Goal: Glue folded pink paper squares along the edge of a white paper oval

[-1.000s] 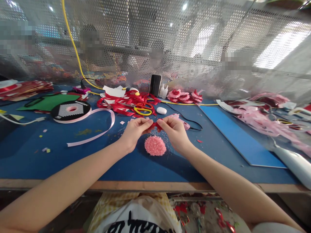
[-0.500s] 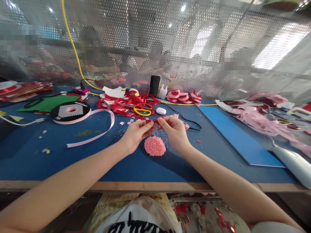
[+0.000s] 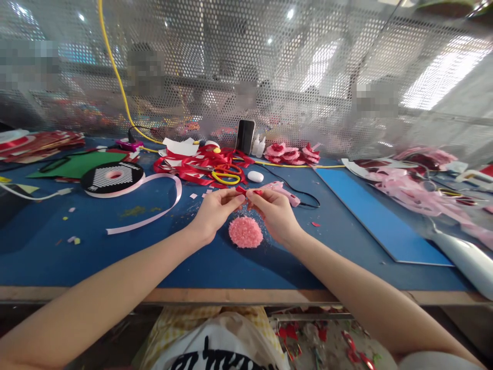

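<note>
Between the fingertips of both hands is a small piece of red ribbon, partly hidden by the fingers. My left hand pinches its left end, thumb on top. My right hand pinches the other end, close to the left fingertips. Just below the hands a round pink crumbly-textured pad lies on the blue table. A pink glue gun rests behind my right hand, its black cord trailing to the right. Yellow-handled scissors lie behind the hands, beside red ribbon scraps.
A ribbon spool with loose pale pink ribbon sits left. A phone stands at the back near small white bottles and pink-red fabric flowers. A white case, a blue board and pink ribbon are there too.
The fingers have shifted on the red ribbon, and more of it shows between and above the fingertips. My right hand has turned slightly and moved a little left, uncovering more of the glue gun.
</note>
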